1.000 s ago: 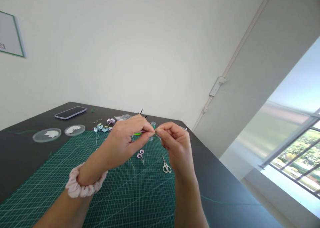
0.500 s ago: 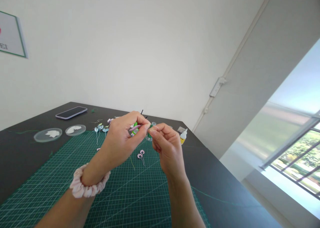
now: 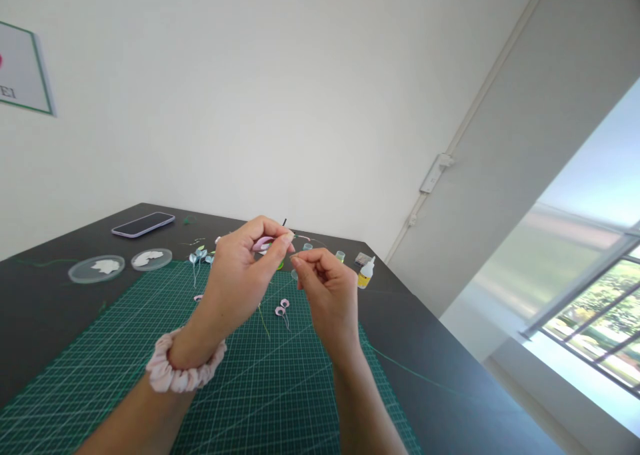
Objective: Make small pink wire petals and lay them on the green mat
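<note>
Raised over the green cutting mat (image 3: 240, 388), my left hand (image 3: 240, 255) pinches a small pink flower piece (image 3: 261, 243) between thumb and fingertips. A thin wire stem (image 3: 304, 238) pokes out to the right of those fingertips. Just below and to the right, my right hand (image 3: 327, 295) is closed in a pinch, a short gap from the left one. Whatever lies between its thumb and finger is too fine to make out. Under the hands, pink wired petals (image 3: 281, 308) lie on the mat, and a green strand (image 3: 264, 322) is beside them.
Wired blue petals (image 3: 200, 256) lie left of my left hand. Further left are two clear dishes (image 3: 75, 276) with white pieces and a phone (image 3: 143, 224). A yellow-labelled glue bottle (image 3: 366, 273) stands right, near small jars (image 3: 340, 256). Green thread (image 3: 415, 374) crosses the dark table.
My hands have moved apart; before, their fingertips met at a green bit on the stem. The right hand has shifted slightly down and left, and the stem end now shows.
</note>
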Demonstrator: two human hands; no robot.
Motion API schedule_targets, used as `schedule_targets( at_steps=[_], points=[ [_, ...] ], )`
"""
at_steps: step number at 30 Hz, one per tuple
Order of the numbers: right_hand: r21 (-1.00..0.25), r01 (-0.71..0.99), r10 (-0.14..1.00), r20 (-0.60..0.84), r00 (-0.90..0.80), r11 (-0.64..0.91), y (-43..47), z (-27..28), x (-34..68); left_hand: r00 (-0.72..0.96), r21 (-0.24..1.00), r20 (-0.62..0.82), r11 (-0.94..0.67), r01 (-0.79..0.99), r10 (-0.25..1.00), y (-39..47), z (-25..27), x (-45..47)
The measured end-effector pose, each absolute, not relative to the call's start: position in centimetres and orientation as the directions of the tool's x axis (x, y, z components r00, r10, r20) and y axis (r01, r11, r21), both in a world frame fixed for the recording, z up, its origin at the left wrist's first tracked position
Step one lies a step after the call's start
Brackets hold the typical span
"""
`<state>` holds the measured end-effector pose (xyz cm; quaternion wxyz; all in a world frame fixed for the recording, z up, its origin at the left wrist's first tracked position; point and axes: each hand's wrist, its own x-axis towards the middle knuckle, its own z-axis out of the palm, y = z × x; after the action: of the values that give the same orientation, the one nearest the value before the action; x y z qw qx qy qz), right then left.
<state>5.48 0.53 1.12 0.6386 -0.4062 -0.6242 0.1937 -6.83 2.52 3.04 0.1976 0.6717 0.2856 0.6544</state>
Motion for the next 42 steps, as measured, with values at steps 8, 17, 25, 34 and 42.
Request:
schedule_targets(
  at_steps=[8, 17, 25, 34, 42],
  points=[
    [-0.796, 0.274, 0.816, 0.575, 0.061, 0.54, 0.7, 1.1, 6.5, 0.002, 0.72, 0.694, -0.694, -0.004, 0.72, 2.6, 3.2, -6.8],
    [-0.791, 0.365, 0.837, 0.544, 0.052, 0.491, 0.9, 1.2, 7.2, 0.068, 0.786, 0.609, -0.591, -0.181, 0.79, 2.9, 2.8, -6.4],
    [-0.806, 0.202, 0.785, 0.589, 0.192, 0.556, -0.7, 2.0, 6.6, 0.058, 0.766, 0.64, -0.63, -0.124, 0.767, 2.5, 2.9, -6.4],
    [-0.842, 0.046, 0.827, 0.537, 0.163, 0.538, -0.2, 1.4, 5.3, 0.173, 0.683, 0.716, -0.73, 0.028, 0.676, 2.7, 2.4, -6.8],
    [-0.799, -0.095, 0.787, 0.552, 0.276, 0.594, 0.0, 1.6, 5.3, 0.199, 0.692, 0.708, -0.722, -0.004, 0.678, 2.7, 2.4, -6.5]
  ],
)
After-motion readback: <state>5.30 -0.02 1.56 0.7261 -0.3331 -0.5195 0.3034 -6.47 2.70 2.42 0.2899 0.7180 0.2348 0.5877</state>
